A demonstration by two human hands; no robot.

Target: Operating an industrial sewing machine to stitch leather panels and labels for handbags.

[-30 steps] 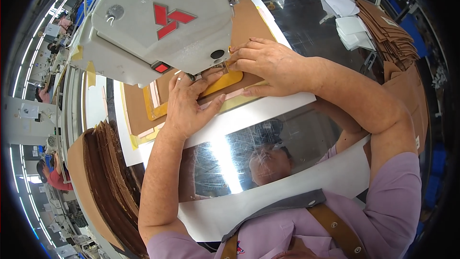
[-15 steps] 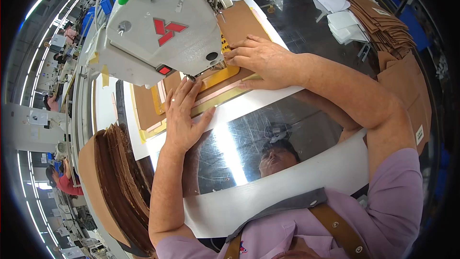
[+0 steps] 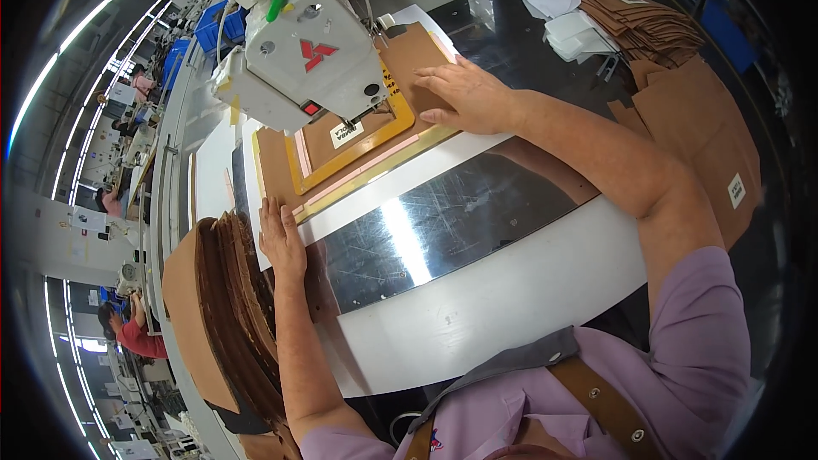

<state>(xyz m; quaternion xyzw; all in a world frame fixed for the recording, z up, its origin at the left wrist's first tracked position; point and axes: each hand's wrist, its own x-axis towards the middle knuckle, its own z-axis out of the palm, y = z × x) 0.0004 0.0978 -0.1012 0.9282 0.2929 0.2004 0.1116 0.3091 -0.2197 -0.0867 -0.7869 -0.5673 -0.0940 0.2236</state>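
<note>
1. Right hand [image 3: 467, 95] lies flat, fingers together, on the brown panel [image 3: 417, 55] beside the yellow frame [image 3: 358, 146] under the sewing machine [image 3: 302, 64].
2. Left hand [image 3: 279, 237] rests open and flat on the panel's near-left edge.
3. Stitching probably unfinished; cut stack [image 3: 234, 307] waits left.
4. Table [image 3: 477, 307] open in front.

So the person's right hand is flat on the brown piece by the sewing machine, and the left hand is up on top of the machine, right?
Not quite. The right hand does lie flat on the brown piece beside the sewing machine. But the left hand is not on the machine: it rests low on the table edge, next to the stack of brown pieces. The head view shows it.
</note>
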